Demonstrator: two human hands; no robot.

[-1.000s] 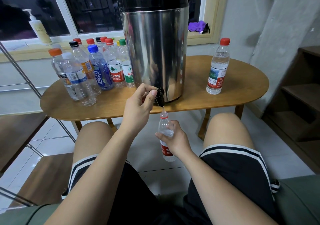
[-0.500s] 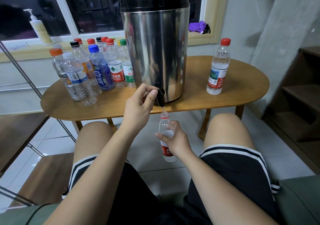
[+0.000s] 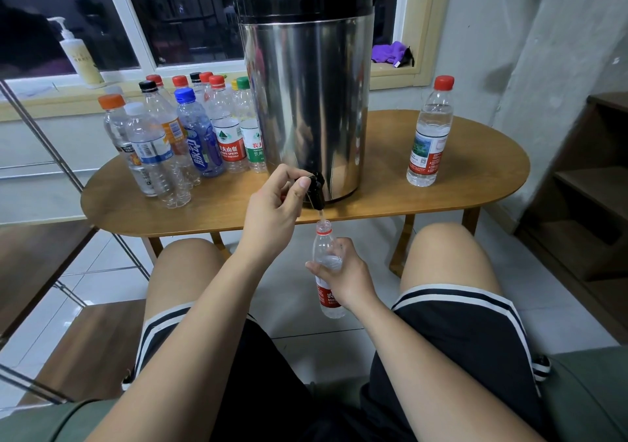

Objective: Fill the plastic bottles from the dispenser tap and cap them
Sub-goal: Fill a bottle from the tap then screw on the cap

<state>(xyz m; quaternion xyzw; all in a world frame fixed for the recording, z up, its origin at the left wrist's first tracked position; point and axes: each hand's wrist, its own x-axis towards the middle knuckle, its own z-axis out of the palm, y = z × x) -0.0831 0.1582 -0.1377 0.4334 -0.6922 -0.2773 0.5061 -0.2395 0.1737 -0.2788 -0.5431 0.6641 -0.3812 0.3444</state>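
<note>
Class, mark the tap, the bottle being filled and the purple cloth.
tap [image 3: 317, 193]: head view, black spout body.
bottle being filled [image 3: 322, 246]: head view, clear shoulder.
purple cloth [image 3: 389, 51]: head view, its middle.

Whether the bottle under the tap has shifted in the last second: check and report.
No. The bottle in the right hand keeps its mouth straight below the tap, just as before, while the left hand grips the tap.

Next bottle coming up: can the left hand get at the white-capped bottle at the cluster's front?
Probably yes, once freed: the left hand now pinches the tap lever, but the white-capped bottle stands in the front row with nothing before it.
</note>
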